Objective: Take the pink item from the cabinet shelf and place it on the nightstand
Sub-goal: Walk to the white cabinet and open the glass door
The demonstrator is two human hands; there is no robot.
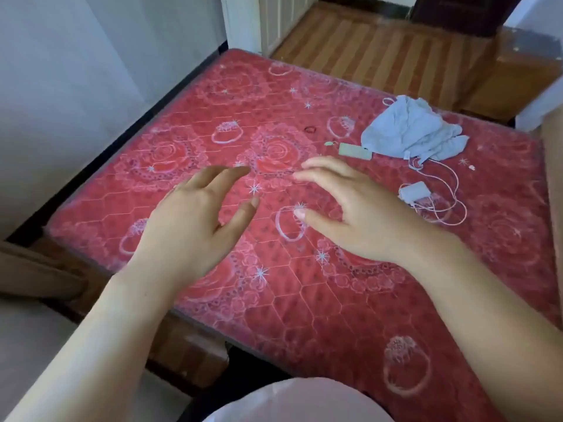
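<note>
Red quilted mattress point(304, 300) w/ rose print fills center frame; wood floor point(380, 47) top, white wall point(91, 71) upper left. Left hand point(195, 229) & right hand point(359, 214) spread wide, empty, above it. Blue cloth point(411, 129), charger w/ cable point(416, 191) upper right. Pink item, cabinet, nightstand: can't tell where.

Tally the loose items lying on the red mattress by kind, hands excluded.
Light blue crumpled cloth: 1
White charger with cable: 1
Pale rectangular tag: 1
Small red ring-shaped band: 1
Tiny white bit, too small to identify: 1
Total: 5
Both hands, left hand and right hand, hold nothing.
</note>
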